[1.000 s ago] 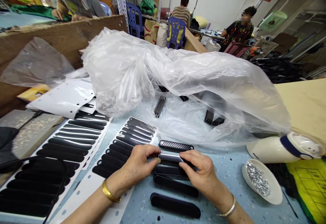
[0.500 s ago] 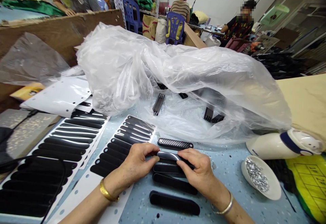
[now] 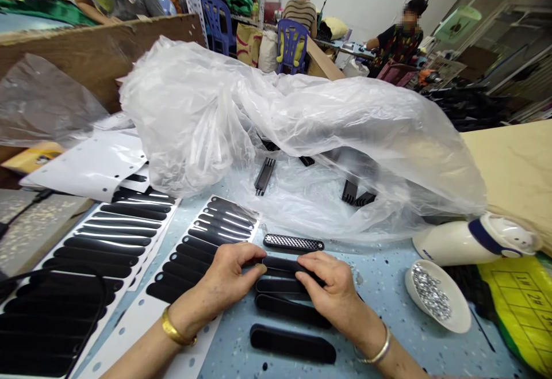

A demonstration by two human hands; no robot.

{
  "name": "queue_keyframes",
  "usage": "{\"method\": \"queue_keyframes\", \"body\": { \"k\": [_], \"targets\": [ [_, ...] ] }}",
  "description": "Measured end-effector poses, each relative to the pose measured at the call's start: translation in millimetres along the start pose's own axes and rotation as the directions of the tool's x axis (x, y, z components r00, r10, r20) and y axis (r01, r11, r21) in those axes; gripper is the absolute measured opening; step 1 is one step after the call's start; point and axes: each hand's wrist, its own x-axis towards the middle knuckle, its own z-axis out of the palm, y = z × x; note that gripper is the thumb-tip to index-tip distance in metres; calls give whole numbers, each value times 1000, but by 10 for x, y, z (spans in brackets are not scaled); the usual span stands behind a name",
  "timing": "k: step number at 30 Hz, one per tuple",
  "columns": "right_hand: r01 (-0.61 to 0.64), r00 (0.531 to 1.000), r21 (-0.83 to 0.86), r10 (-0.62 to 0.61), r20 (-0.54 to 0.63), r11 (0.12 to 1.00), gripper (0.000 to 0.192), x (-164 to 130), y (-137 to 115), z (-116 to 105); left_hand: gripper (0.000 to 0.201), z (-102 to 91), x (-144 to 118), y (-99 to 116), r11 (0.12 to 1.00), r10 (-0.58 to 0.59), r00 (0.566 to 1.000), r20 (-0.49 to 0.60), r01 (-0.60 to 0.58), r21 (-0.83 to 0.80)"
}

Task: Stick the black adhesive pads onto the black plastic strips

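Observation:
My left hand (image 3: 229, 278) pinches the left end of a long black round-ended strip (image 3: 282, 264) between thumb and fingers. On its right end my right hand (image 3: 334, 287) is closed, covering that part. Just behind it lies a black bar with a silver mesh-patterned face (image 3: 293, 243). Nearer to me are similar black strips, one (image 3: 282, 286) right under the fingers, another (image 3: 288, 309) partly below my right hand, and a third (image 3: 293, 343) closest to me. A white backing sheet of black stickers (image 3: 190, 261) reaches under my left forearm.
A large clear plastic bag (image 3: 302, 114) spreads across the back, with black plastic parts (image 3: 264, 176) at its opening. To the right are a bowl of small silver pieces (image 3: 461, 310) and a white bottle (image 3: 448, 242). More black sticker sheets (image 3: 99, 247) lie left. Several people sit beyond.
The bright glare along the held black strip is gone, so its surface now looks dark. Both hands keep their grip, and the whole view has shifted slightly.

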Motion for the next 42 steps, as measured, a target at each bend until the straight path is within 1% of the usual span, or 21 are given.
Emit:
{"method": "queue_keyframes", "body": {
  "k": [6,9,11,15,20,26,32,37,42],
  "targets": [
    [-14,1000,-8,14,-12,1000,18,6,-17,14,15,-15,-5,35,1000,-15,1000,1,15,19],
    [-18,1000,1,18,-5,1000,18,12,-25,9,18,-22,-6,33,999,-45,999,-7,45,-13],
    [-15,1000,2,15,-3,1000,17,17,-29,4,19,-25,-4,31,999,-38,999,-3,37,-32],
    [-13,1000,3,13,-8,1000,17,22,-35,-5,18,-39,5,46,1000,20,999,45,-19,-15],
    [-7,1000,-7,7,-15,1000,17,21,-37,-11,17,-64,19,70,1000,9,997,82,-7,-30],
    [11,1000,-17,-11,-22,1000,18,24,-35,-16,17,-79,26,67,999,7,997,81,-4,-37],
    [8,1000,2,-7,-24,1000,18,24,-35,-19,17,-70,29,37,999,34,997,68,-32,-28],
    [-12,1000,-13,12,-21,1000,18,11,-28,-12,18,-58,21,16,999,30,998,49,-29,-17],
    [-45,999,-31,45,3,999,18,-10,-35,4,19,-54,16,5,1000,26,998,64,-24,-20]
  ]
}}
